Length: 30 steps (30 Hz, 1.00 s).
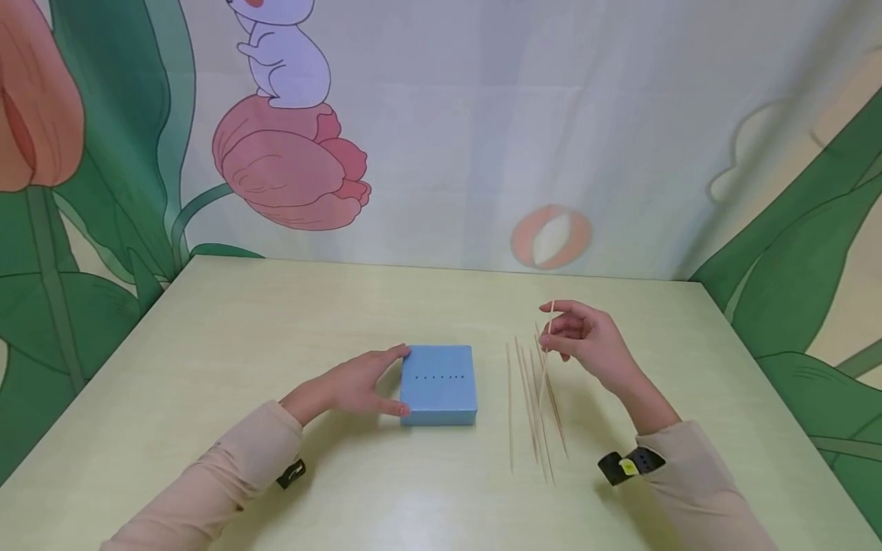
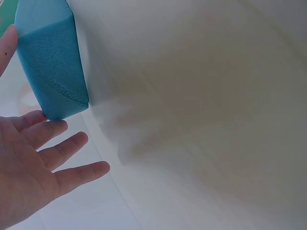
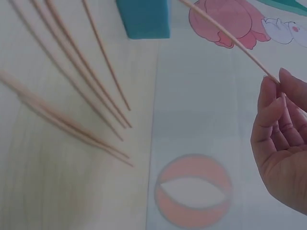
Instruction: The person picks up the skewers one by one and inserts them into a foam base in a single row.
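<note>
My left hand (image 1: 354, 383) spans the left side of a square blue block (image 1: 439, 396) with a row of small holes in its top. It holds the block between the thumb at the near left corner and the fingertips at the far left corner. In the left wrist view the remaining fingers (image 2: 79, 177) stretch out straight, off the block (image 2: 57, 67). My right hand (image 1: 586, 337) pinches one thin wooden skewer (image 1: 549, 325) between thumb and forefinger near its upper end. This skewer (image 3: 230, 36) slants up above several loose skewers (image 1: 529, 405) lying on the table.
The pale wooden table (image 1: 289, 306) carries the block near its middle, with the loose skewers to the right of it. Behind the table hangs a printed cloth (image 1: 441, 138) with flowers and an animal. Both sleeves have dark straps (image 1: 630, 464) near the wrists.
</note>
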{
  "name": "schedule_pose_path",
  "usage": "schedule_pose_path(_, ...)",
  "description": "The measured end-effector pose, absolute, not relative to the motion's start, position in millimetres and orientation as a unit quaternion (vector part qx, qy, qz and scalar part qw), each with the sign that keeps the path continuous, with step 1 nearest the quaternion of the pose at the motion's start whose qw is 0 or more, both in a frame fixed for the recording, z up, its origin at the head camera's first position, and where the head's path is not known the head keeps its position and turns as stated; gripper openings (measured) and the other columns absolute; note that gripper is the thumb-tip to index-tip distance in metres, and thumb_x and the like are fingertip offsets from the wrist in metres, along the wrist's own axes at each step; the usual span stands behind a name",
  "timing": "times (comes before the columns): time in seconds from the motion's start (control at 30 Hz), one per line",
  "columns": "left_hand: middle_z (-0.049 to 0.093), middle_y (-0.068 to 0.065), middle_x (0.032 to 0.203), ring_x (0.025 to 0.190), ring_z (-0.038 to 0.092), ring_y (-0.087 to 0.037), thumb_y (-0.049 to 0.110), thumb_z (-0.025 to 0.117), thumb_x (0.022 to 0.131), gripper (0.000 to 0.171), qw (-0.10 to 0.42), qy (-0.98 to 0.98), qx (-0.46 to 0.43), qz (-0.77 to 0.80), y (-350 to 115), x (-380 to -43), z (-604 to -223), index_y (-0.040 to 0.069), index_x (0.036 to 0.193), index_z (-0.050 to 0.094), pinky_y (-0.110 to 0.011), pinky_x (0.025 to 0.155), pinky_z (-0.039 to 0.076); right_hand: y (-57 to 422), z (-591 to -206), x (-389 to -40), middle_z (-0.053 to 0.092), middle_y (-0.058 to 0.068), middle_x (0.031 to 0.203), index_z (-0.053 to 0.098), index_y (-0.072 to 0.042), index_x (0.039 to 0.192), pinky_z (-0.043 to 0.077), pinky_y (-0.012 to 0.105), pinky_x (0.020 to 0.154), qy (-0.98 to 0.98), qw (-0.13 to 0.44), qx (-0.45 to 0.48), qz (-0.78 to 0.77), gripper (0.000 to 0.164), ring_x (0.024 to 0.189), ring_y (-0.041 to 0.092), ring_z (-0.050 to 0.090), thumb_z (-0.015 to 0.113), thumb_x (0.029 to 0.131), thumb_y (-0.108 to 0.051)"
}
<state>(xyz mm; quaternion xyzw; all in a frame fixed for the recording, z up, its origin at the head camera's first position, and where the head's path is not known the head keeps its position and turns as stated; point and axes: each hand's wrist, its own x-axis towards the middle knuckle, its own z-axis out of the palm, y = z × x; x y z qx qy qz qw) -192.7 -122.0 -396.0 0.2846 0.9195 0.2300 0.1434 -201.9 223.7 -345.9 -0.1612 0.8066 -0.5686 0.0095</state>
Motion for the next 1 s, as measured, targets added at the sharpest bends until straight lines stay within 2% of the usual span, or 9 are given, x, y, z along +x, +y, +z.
schedule_pose_path(0.2, 0.036, -0.016, 0.141, 0.128, 0.035, -0.031, 0.049, 0.070, 0.074, 0.094, 0.149, 0.920, 0.282, 0.226, -120.1, -192.3, -393.2, 0.004, 0.142, 0.025, -0.044, 0.103, 0.029, 212.2, -335.8, -204.1, 0.062, 0.004, 0.079, 0.057, 0.002, 0.115, 0.047, 0.024, 0.053, 0.808, -0.005, -0.172, -0.564, 0.036, 0.069, 0.020, 0.062, 0.068, 0.081, -0.004)
schedule_pose_path(0.43, 0.036, -0.016, 0.141, 0.128, 0.035, -0.030, 0.046, 0.071, 0.074, 0.092, 0.148, 0.920, 0.282, 0.228, -119.6, -193.2, -393.4, 0.003, 0.142, 0.026, -0.044, 0.103, 0.030, 198.1, -328.0, -207.1, 0.062, 0.005, 0.079, 0.058, 0.001, 0.113, 0.048, 0.024, 0.054, 0.805, -0.017, -0.189, -0.563, 0.034, 0.067, 0.015, 0.062, 0.067, 0.081, -0.002)
schedule_pose_path(1.0, 0.037, -0.017, 0.140, 0.127, 0.036, -0.031, 0.047, 0.072, 0.073, 0.093, 0.145, 0.919, 0.281, 0.237, -119.5, -192.5, -394.7, 0.002, 0.141, 0.026, -0.045, 0.102, 0.031, 160.0, -312.5, -210.9, 0.063, 0.002, 0.077, 0.061, 0.002, 0.109, 0.049, 0.024, 0.060, 0.776, -0.018, -0.222, -0.590, 0.031, 0.069, 0.017, 0.063, 0.068, 0.079, 0.000)
